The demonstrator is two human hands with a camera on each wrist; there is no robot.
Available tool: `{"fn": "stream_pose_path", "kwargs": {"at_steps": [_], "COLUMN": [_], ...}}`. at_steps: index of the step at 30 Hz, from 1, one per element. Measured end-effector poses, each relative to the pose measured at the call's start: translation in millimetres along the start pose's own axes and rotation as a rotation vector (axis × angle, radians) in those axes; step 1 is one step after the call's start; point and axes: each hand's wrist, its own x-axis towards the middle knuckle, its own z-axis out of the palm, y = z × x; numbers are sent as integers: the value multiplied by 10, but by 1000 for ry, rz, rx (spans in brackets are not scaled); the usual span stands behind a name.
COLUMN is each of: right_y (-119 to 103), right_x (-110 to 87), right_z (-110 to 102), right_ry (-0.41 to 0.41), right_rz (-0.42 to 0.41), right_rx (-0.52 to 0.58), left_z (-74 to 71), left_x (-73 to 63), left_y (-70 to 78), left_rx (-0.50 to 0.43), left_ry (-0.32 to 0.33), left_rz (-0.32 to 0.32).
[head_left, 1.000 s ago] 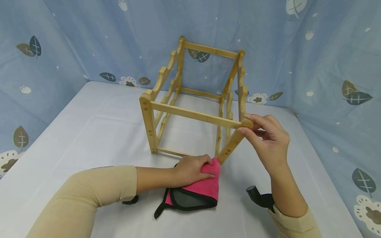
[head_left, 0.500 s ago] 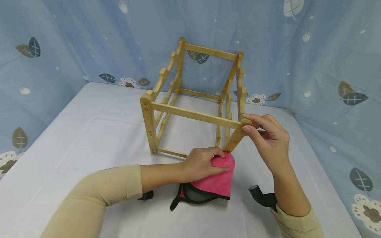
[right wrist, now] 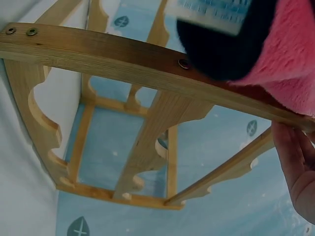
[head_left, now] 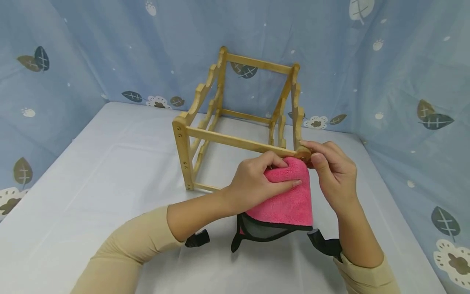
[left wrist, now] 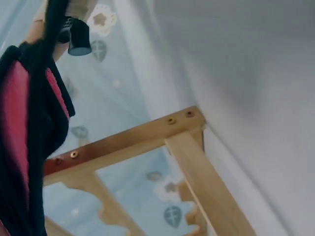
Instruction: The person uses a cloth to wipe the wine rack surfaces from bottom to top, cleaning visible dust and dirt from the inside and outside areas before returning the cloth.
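Note:
A light wooden rack [head_left: 235, 141] with scalloped rails stands on the white-covered table. My left hand [head_left: 252, 185] grips a pink plush cloth [head_left: 284, 204] with black edging, a grey panel and a black loop. The cloth lies against the rack's front right post, just under the top corner, and covers most of that post. My right hand [head_left: 335, 171] holds this corner from the right, fingers behind it and thumb in front. In the right wrist view, the cloth [right wrist: 295, 49] overlaps the post [right wrist: 113, 56], with fingertips at the post's end.
Blue curtains [head_left: 147, 53] with leaf and flower prints hang behind and beside the table [head_left: 92, 163]. A black wrist-worn piece [head_left: 324, 243] sticks out at the right wrist, and another [head_left: 198, 238] at the left.
My left hand has moved the cloth up the front right post, from its foot to the top corner. My right hand stays at the corner, its thumb shifted slightly right.

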Motion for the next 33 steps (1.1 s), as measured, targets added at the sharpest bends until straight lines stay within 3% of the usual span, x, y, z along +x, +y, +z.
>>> {"fn": "stream_pose_path", "kwargs": {"at_steps": [5,8,11,19,24,29,33], "right_y": [11,14,15,18,21,50,53], "right_x": [3,5,7,5,10,13,15], "right_z": [-11,-10,-8,11,18,39,60], "right_ry": [10,16,17,26,43,65,68], "right_rz": [-1,10,23,48,21,-15,-28], "right_rx": [41,47,-11,-41,12,91,75], "left_z": [-38,-78,-144,-378,-558,-803,-1039], "left_x": [-3,-36,-70,-193,-298,-395,-461], "left_y": [15,4,-3,-44,-96,-125,-130], "left_rx": [39,9,-45,-160,-178,-213,-280], "left_ry": [65,90,105,171,311,450,605], "left_rz": [21,-8,-86,-394,-526,-533,-556]}}
